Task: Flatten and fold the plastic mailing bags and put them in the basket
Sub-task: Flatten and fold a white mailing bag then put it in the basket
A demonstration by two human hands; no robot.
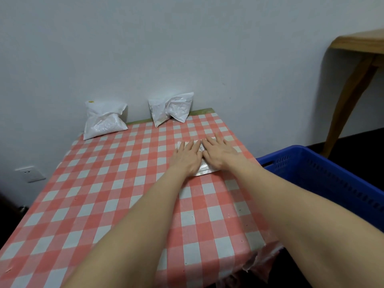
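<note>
Pale wall (187, 38), wall socket (31, 173), wooden side table (357, 44), dark floor (342, 136).

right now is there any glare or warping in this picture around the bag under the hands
Head view: glare on the near edge of the bag; left hand and right hand hide most of it; wide lens seems to bow the basket rim.

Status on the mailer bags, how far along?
Done: nothing confirmed. The visible part of the blue basket shows no bags, and its floor is out of view.
In hand: the left hand and right hand press flat on one bag on the checked table.
Left: the left crumpled bag and the right crumpled bag by the wall, plus binning all three.
</note>
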